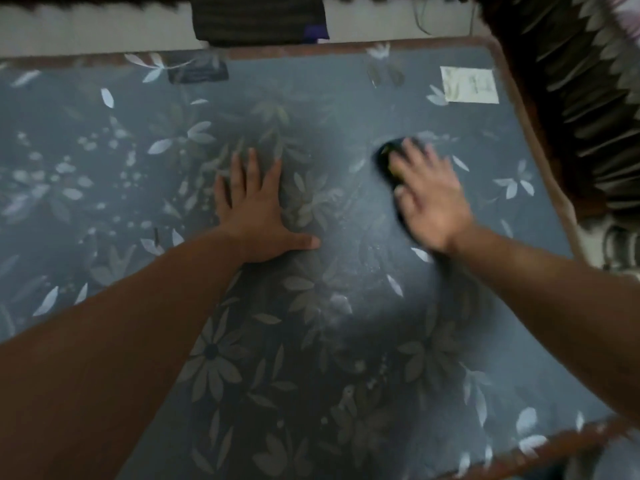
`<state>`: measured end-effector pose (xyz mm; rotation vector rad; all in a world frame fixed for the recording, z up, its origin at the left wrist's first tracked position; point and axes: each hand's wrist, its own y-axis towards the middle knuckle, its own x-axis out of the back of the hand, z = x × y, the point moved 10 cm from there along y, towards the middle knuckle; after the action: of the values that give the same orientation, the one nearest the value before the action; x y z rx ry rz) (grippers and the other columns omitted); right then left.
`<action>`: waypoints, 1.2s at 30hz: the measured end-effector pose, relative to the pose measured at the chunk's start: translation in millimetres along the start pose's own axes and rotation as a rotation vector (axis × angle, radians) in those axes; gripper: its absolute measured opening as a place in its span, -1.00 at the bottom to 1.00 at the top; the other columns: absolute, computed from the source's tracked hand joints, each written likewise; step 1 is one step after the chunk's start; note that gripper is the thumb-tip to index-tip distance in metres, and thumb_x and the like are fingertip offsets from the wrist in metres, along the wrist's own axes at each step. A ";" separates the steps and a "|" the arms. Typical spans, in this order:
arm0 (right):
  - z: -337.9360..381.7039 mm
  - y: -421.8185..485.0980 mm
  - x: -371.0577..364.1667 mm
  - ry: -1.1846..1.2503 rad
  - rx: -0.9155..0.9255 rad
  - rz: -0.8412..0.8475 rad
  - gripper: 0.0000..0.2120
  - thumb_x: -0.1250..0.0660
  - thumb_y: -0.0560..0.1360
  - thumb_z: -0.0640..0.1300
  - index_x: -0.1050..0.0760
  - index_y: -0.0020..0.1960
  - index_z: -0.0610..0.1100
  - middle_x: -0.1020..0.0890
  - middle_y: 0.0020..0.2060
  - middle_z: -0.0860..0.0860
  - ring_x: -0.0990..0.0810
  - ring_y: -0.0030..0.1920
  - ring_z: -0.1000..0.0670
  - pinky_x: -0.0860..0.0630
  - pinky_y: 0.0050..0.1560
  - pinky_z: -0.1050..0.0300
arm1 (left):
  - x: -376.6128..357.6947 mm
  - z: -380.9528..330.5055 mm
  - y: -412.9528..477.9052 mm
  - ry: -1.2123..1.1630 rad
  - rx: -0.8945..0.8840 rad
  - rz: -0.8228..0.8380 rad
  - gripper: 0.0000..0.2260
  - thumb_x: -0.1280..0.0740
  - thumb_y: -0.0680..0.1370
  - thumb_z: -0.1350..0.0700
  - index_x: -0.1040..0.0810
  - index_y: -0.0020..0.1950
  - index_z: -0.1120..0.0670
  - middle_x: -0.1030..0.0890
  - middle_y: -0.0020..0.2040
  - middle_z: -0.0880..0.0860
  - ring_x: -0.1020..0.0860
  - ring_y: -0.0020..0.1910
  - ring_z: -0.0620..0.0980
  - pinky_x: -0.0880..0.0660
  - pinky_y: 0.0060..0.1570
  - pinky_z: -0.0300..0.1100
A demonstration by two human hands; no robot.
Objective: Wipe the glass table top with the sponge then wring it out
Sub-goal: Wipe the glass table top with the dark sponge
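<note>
The glass table top (138, 188) is grey-blue with a leaf and flower pattern and a brown rim. My left hand (254, 206) lies flat on the glass near the middle, fingers straight and spread. My right hand (427, 199) is blurred and presses down on a dark sponge (384, 161) with a yellowish patch, right of centre. Only the sponge's far left edge shows past my fingers; the rest is hidden under the hand.
A pale paper label (471, 84) lies at the far right corner of the table. A dark object (258, 19) stands beyond the far edge. A patterned dark rug or fabric (581, 98) lies to the right of the table.
</note>
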<state>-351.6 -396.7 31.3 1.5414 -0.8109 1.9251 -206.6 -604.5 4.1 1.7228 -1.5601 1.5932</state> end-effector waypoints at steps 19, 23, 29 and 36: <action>30.2 74.4 5.5 -0.021 0.130 -0.025 -0.43 -0.02 0.58 0.04 -0.23 0.58 -0.03 -0.19 0.60 -0.09 -0.07 0.59 -0.28 -0.05 0.55 -0.32 | 17.5 -0.2 4.0 -0.042 0.056 -0.082 0.15 -0.19 0.06 -0.59 -0.07 0.57 -0.13 0.08 0.62 0.07 0.17 0.59 0.07 0.23 0.51 0.15; 35.0 4.7 -10.3 0.005 0.319 0.052 -0.50 -0.09 0.62 -0.03 -0.27 0.55 0.00 -0.22 0.60 -0.04 -0.10 0.60 -0.22 -0.04 0.56 -0.28 | 50.2 -14.4 23.1 -0.009 0.083 -0.212 -0.07 0.03 0.28 -0.56 -0.21 0.52 -0.06 -0.04 0.59 0.18 0.07 0.59 0.14 0.27 0.50 0.18; -79.8 100.0 25.8 0.100 -0.367 -0.076 -0.42 0.04 0.62 0.08 -0.09 0.63 0.01 -0.02 0.64 -0.04 0.07 0.62 -0.22 0.10 0.60 -0.18 | 44.2 -9.2 88.9 0.118 0.082 -0.076 -0.19 0.10 0.49 -0.47 0.17 0.62 -0.08 0.28 0.62 0.13 0.33 0.58 0.12 0.30 0.50 0.23; 29.0 104.1 3.5 -0.051 0.340 0.060 -0.48 -0.06 0.62 0.02 -0.24 0.57 0.00 -0.19 0.61 -0.06 -0.08 0.60 -0.24 -0.01 0.57 -0.28 | 39.8 -6.4 92.3 0.112 0.093 -0.001 -0.29 0.10 0.57 -0.38 0.32 0.59 -0.11 0.42 0.58 0.07 0.45 0.53 0.07 0.39 0.47 0.21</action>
<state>-409.1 -488.1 26.9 1.7855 -0.5766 2.1603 -296.0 -650.9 1.6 1.6490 -1.4538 1.7554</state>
